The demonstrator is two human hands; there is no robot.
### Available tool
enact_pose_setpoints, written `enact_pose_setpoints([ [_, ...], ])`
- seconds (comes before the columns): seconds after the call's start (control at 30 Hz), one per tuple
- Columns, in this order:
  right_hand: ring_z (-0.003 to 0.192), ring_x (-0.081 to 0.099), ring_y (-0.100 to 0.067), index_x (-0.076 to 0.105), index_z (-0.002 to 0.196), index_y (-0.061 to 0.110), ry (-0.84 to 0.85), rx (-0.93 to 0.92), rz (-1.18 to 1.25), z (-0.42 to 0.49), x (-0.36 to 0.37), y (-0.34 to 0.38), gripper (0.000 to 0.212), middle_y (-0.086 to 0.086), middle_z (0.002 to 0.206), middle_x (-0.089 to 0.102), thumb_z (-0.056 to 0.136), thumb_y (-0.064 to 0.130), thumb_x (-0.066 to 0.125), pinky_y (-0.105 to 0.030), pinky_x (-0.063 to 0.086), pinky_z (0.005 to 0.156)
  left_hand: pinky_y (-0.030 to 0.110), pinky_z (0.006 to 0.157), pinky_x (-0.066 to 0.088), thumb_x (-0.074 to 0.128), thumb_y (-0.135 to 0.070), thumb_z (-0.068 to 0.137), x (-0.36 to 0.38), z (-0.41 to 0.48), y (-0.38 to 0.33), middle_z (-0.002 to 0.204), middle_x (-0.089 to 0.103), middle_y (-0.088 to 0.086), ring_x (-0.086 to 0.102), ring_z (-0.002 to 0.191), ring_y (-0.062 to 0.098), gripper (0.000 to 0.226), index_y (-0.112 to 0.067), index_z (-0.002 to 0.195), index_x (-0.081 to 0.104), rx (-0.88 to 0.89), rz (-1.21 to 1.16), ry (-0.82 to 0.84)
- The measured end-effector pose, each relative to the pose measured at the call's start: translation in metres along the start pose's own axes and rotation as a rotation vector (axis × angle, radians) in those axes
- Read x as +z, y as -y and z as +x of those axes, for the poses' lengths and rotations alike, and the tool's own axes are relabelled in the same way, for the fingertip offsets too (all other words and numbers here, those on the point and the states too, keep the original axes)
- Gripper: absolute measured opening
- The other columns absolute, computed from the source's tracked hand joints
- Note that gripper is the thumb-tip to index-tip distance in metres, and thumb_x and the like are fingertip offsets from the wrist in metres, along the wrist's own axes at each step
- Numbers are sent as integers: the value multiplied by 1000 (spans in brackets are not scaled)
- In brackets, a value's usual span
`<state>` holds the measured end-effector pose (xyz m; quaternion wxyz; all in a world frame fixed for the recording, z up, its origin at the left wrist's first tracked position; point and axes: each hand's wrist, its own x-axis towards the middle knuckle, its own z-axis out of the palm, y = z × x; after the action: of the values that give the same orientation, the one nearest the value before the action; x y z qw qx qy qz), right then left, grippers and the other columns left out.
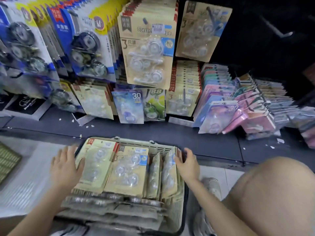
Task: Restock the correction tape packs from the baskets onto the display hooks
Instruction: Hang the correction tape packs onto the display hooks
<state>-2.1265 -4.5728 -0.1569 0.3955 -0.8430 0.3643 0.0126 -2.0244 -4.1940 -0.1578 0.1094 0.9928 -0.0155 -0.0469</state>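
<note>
A cream plastic basket [163, 148] on the floor is packed with beige correction tape packs [127, 169], some flat on top, others on edge. My left hand [65, 166] lies with straight fingers on the leftmost pack and the basket's left rim. My right hand [187, 165] curls its fingers round the basket's right rim beside the upright packs. Above, matching beige packs [148, 48] hang on the display hooks, with another beige pack [202, 29] to their right and more beige packs [185, 97] below.
Blue and yellow packs [85, 43] hang at the left. Pastel packs [221, 113] lean at the right on the dark bottom shelf [136, 128]. My bare knee [272, 193] and shoe [211, 188] are at the right, and a green mat [7, 160] lies at far left.
</note>
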Motion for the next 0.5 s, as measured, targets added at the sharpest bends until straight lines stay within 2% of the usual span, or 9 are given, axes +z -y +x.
enact_pose_setpoints([
  [0.07,121,54,-34,41,144,20,42,-11,-62,-7,9,-6,65,-12,136,51,88,34,69,-36,43,89,66,99,34,46,-51,90,12,-4,16,134,47,39,44,123,57,76,4,142,42,-143,-44,37],
  [0.13,121,53,-33,36,147,25,66,-22,-111,-10,12,-13,72,-9,139,47,85,34,72,-36,44,89,59,107,30,53,-52,93,20,-5,20,144,39,34,38,132,51,80,-4,152,27,-272,-149,120],
  [0.23,121,55,-30,34,147,29,113,10,-68,-10,16,-25,76,-7,136,51,82,29,73,-37,44,93,55,112,28,61,-46,94,30,-10,21,149,33,31,34,135,49,82,-9,155,20,-321,-254,189],
  [0.3,121,56,-27,36,145,31,111,12,-38,-11,17,-31,74,-3,133,58,81,27,72,-36,46,94,56,112,28,62,-53,91,29,-14,22,151,30,29,33,135,50,88,-13,156,18,-341,-235,201],
  [0.5,118,58,-24,44,142,29,83,20,59,-9,3,-47,70,3,129,63,80,14,71,-36,46,98,56,112,29,43,-84,52,14,-31,-4,154,24,24,31,138,46,128,-19,158,11,-350,-297,252],
])
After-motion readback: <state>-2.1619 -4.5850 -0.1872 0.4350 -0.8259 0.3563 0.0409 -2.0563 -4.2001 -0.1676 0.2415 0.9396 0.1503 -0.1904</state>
